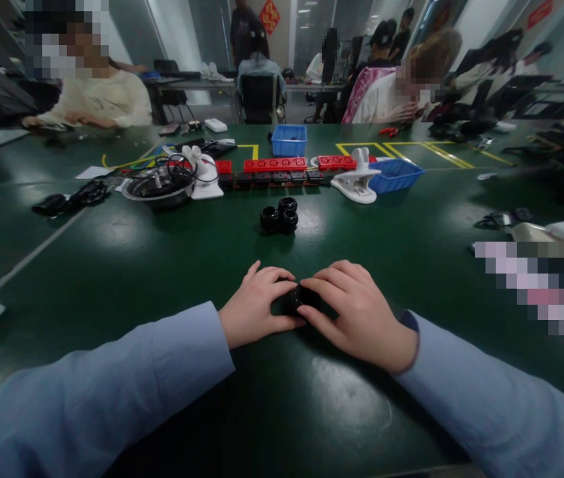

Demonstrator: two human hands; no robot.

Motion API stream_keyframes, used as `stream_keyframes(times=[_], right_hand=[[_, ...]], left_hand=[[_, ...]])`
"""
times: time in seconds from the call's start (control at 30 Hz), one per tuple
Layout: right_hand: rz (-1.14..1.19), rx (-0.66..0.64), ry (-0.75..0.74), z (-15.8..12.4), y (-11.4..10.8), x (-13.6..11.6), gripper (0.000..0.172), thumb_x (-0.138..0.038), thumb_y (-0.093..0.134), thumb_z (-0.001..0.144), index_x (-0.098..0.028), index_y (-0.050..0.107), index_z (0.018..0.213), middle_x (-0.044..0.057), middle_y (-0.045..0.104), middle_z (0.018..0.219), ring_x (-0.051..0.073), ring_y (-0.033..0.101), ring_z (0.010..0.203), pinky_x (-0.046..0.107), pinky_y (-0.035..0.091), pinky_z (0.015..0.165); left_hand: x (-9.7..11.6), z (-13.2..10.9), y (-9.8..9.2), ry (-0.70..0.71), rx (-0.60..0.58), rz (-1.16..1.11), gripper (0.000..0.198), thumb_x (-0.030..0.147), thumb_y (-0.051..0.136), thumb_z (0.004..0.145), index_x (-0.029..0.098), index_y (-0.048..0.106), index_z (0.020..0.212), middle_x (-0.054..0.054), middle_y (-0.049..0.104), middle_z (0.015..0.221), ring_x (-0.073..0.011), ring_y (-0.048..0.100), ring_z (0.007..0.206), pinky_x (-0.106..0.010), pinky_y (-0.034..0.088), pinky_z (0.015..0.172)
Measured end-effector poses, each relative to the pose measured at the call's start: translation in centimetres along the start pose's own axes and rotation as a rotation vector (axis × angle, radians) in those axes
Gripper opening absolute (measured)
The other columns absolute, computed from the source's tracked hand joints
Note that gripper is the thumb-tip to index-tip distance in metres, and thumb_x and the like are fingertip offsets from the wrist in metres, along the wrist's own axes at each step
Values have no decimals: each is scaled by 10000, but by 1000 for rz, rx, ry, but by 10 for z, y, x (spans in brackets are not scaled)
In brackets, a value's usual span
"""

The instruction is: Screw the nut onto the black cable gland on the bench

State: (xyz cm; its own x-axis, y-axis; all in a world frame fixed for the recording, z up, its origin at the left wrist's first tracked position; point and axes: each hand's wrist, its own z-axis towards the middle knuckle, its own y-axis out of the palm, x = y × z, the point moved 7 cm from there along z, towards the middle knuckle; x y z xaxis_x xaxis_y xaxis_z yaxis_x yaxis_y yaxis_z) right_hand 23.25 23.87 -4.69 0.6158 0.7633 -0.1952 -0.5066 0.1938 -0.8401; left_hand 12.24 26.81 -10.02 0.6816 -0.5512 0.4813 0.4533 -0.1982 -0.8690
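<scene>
Both my hands meet over a small black ring-shaped part (297, 298) low over the green table (202, 245). My left hand (260, 300) curves round its left side, with the thumb at the near edge and the fingers at the far edge. From the right, my right hand (356, 309) grips the same part between thumb and fingers. The fingers hide much of it, so its full shape cannot be told. Farther out stands a cluster of three black ring-shaped parts (280, 217), grouped closely together with open tops.
Behind the cluster run red power strips (275, 164). A metal bowl (159, 192) with cables, white clip stands (359, 179) and blue baskets (289, 140) (398, 175) stand near them. Black cables (75, 198) lie left. People (105, 93) sit across the table.
</scene>
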Motion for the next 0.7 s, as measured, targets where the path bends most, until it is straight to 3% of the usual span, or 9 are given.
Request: stream_keyframes(times=[0.27, 0.5, 0.7], right_hand=[[55, -55, -17, 0, 3, -4, 262, -240, 470, 868, -79, 611, 1020, 118, 596, 912, 232, 487, 840, 392, 424, 752], [112, -77, -126, 1, 7, -12, 308, -193, 418, 872, -89, 575, 1116, 105, 594, 1094, 219, 492, 857, 380, 418, 748], [137, -94, -205, 0, 8, -17, 284, -218, 421, 896, -99, 614, 1066, 79, 605, 1125, 213, 483, 836, 377, 406, 738]], left_hand=[[0, 0, -1, 5, 0, 3, 378, 409, 712, 706, 210, 613, 1012, -60, 542, 1123, -236, 478, 1116, -588, 164, 1064], [-2, 0, 0, 19, 11, 15, 364, 430, 696, 716, 221, 623, 1005, -57, 540, 1112, -237, 477, 1111, -576, 168, 1070], [-1, -1, 2, 13, -12, 16, 337, 377, 689, 719, 212, 625, 1006, -63, 531, 1125, -242, 465, 1129, -564, 170, 1077]])
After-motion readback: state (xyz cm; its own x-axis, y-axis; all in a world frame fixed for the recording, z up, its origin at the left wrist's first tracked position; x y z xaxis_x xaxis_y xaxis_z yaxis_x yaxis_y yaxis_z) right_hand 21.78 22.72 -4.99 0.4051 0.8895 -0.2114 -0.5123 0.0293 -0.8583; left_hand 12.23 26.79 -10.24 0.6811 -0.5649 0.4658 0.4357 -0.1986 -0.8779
